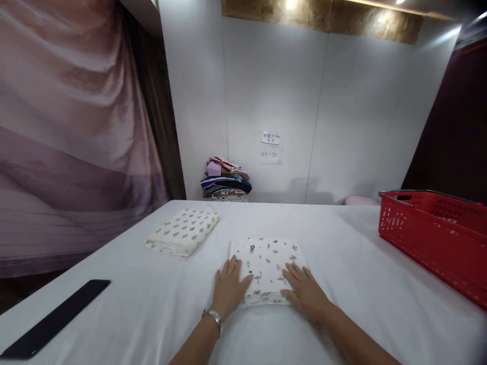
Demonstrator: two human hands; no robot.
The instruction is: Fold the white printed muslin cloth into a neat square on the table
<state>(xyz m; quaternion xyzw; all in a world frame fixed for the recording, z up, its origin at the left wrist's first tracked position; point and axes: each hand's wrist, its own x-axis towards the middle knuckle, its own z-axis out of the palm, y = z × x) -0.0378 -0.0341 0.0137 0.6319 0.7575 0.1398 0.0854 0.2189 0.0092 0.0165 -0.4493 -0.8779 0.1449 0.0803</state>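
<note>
Folded printed cloth (266, 263) sits lower centre of frame on the white table (342, 243), square and flat. Both my hands are on its near edge: left hand (229, 286) flat, fingers spread, over the lower-left corner; right hand (304, 291) flat, fingers loosely spread, over the lower-right corner. Nothing pinched, just palms down pressing.

Step in hand, as I read it: smoothing the finished fold. Next move would call for a grip under the edges with both hands so the stack lifts without opening up.

Second folded cloth (182, 230) lies up and left of it, well apart. Pile of folded fabrics (225, 180) at the wall, upper centre. Red basket (437, 233) at right edge. Dark flat strip (57, 317) at lower left. Paper notes (270, 147) on the wall, too small to read.
</note>
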